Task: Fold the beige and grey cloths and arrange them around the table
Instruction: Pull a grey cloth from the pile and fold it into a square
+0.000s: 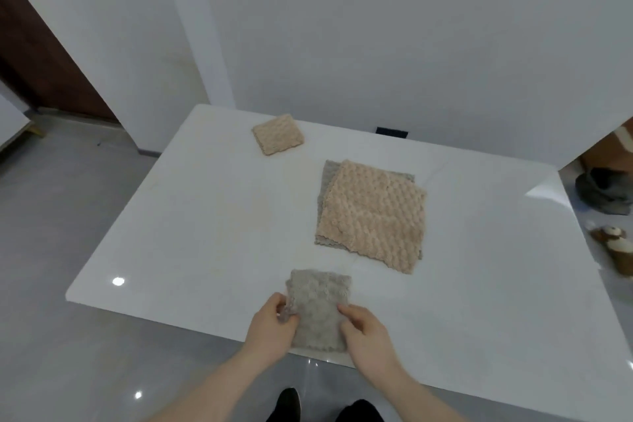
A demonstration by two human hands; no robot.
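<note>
Head view, from above the near edge of a white table [205,216]: both of the person's hands are on a folded grey cloth [317,308] that lies at that near edge, its lower part hanging a little past it. The left hand [272,325] pinches the cloth's left side, fingers curled over the edge with a bit of fabric bunched between them. The right hand [368,329] grips the right side, thumb on top and fingers curled round the border. Further in, right of the table's middle, a large beige cloth [373,216] lies spread flat on top of another grey cloth [329,171], which peeks out along the left, far and near edges. Well apart from these, near the far left corner, sits a small folded beige cloth [278,134], squared off and lying alone. Beyond the table's right side, on the grey floor, there is a dark grey bundle [603,192] and a brown-and-white stuffed toy [616,247]. Below the forearms, the tips of two dark shoes [287,402] show on the glossy tiles.
</note>
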